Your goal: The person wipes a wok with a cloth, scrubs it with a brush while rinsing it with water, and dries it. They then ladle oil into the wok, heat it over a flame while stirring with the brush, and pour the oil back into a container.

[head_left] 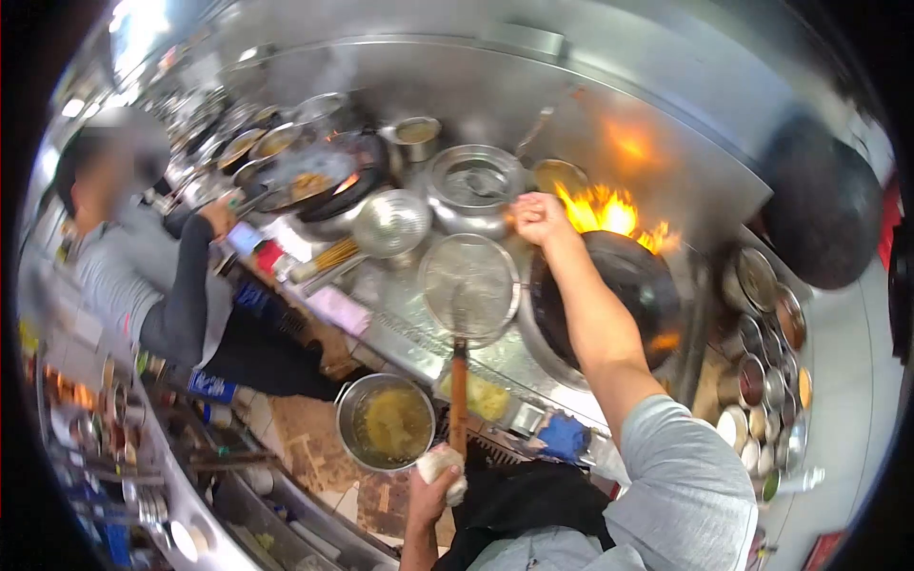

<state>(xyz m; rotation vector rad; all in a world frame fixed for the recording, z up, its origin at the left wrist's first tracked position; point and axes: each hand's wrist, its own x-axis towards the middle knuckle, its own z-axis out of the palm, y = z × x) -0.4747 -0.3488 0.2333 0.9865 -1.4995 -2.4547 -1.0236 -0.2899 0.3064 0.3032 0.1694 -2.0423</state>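
Observation:
My left hand (pixel 433 498) is closed around a bunched white cloth (pixel 441 468). The cloth meets the lower right rim of a steel pot (pixel 345 433) with yellowish liquid inside, beside the end of a wooden handle (pixel 459 400). That handle belongs to a round mesh strainer (pixel 469 285) lying on the steel counter. Stretched forward over the stove, my right hand (pixel 541 219) is curled into a fist; whether anything is in it I cannot make out. It is between a lidded-looking steel pot (pixel 476 176) and flames (pixel 605 209) rising behind a black wok (pixel 619 290).
A co-worker (pixel 143 257) stands at the left, one hand near a smoking wok (pixel 314 181). A perforated ladle (pixel 390 224) lies between the stations. Seasoning bowls (pixel 757 381) line the right side; a large dark wok (pixel 824 205) hangs above them. A blue cloth (pixel 564 434) lies by the counter edge.

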